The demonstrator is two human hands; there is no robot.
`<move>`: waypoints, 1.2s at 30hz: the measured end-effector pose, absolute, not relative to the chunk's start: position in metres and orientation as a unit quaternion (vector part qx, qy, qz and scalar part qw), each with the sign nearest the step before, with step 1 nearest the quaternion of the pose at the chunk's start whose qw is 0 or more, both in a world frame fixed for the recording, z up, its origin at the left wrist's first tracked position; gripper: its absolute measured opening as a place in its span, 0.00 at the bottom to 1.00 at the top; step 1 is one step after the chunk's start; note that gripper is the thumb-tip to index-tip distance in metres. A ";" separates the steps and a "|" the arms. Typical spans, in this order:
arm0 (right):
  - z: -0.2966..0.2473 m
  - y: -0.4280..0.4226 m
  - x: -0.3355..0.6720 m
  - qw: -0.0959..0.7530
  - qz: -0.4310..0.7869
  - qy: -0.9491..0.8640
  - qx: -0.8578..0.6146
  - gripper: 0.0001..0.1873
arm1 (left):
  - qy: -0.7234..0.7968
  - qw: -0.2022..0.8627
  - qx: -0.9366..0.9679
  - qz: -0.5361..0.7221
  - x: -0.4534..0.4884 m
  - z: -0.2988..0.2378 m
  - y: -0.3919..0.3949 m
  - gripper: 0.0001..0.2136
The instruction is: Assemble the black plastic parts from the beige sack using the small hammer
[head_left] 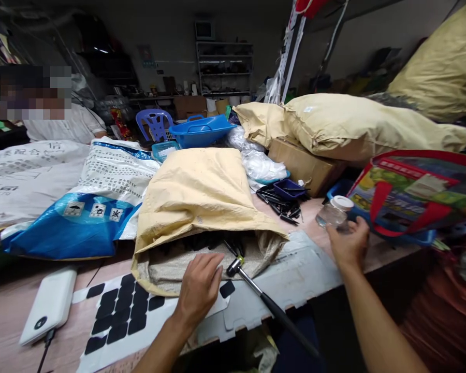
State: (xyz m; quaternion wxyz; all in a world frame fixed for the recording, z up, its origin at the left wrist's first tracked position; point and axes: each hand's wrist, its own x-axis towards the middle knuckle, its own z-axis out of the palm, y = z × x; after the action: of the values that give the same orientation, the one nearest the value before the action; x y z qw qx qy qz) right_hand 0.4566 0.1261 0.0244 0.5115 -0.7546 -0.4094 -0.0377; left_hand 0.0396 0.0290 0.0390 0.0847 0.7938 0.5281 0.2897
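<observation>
My left hand rests palm down, fingers together, at the mouth of an open tan sack with dark parts inside. A small hammer lies just right of it, head toward the sack, handle over the table edge. My right hand reaches to a small clear jar with a white lid lying on its side; the fingertips touch or curl around it. A white sheet of black pads lies under my left wrist.
A white power bank with a cable sits at the near left. Blue-and-white sacks lie left, tan sacks and a cardboard box at the back right, a colourful bag right. Black parts lie mid-table. Another person sits far left.
</observation>
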 end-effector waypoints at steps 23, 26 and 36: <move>0.027 -0.062 0.282 0.336 0.212 -0.706 -0.586 0.03 | 0.535 0.157 0.797 0.232 0.018 0.037 0.010 0.06; 0.032 -0.077 0.270 0.347 0.303 -0.680 -0.571 0.14 | 0.535 0.194 0.781 0.256 0.017 0.020 -0.009 0.06; 0.027 -0.090 0.250 0.347 0.294 -0.702 -0.548 0.24 | 0.533 0.256 0.741 0.317 0.008 0.003 -0.009 0.10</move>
State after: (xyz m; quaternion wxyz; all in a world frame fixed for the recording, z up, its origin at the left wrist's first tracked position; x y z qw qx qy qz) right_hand 0.2498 -0.0902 0.0267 0.3472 -0.5477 -0.7021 0.2942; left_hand 0.0081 -0.0093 0.0026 0.2565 0.7410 0.5333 0.3174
